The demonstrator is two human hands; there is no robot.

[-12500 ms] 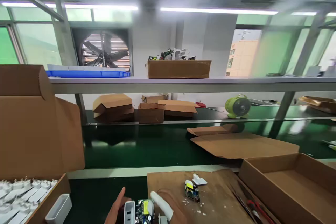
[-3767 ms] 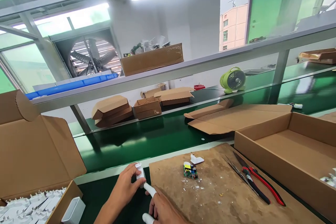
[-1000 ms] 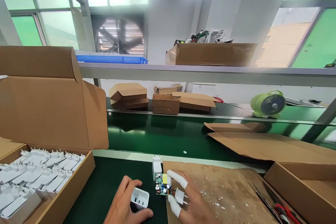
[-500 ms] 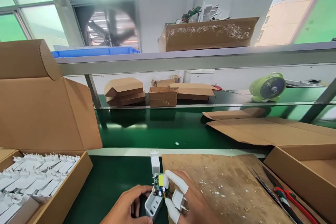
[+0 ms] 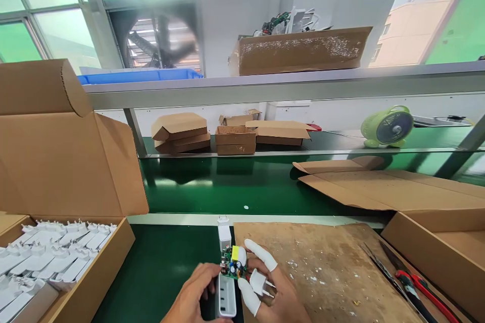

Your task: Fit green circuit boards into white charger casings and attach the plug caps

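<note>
Our left hand (image 5: 193, 298) grips the white charger shell (image 5: 226, 297). At two o'clock, our right hand (image 5: 273, 292) pinches the circuit board (image 5: 232, 264) with its plug cap (image 5: 257, 282). We should keep the board square to the opening.

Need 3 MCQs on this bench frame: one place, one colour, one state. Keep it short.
1. Where do the red-handled pliers lie?
A. right end of the brown mat
B. in the left box
C. on the shelf

2. What colour is the small desk fan?
A. blue
B. light green
C. red

3. What does the left hand hold?
A. nothing
B. scissors
C. white charger shell

Key: A, they lie at the mat's right end; B, its housing is pale green; C, the fingers wrap the shell while the right hand holds the circuit board at its top.
</note>
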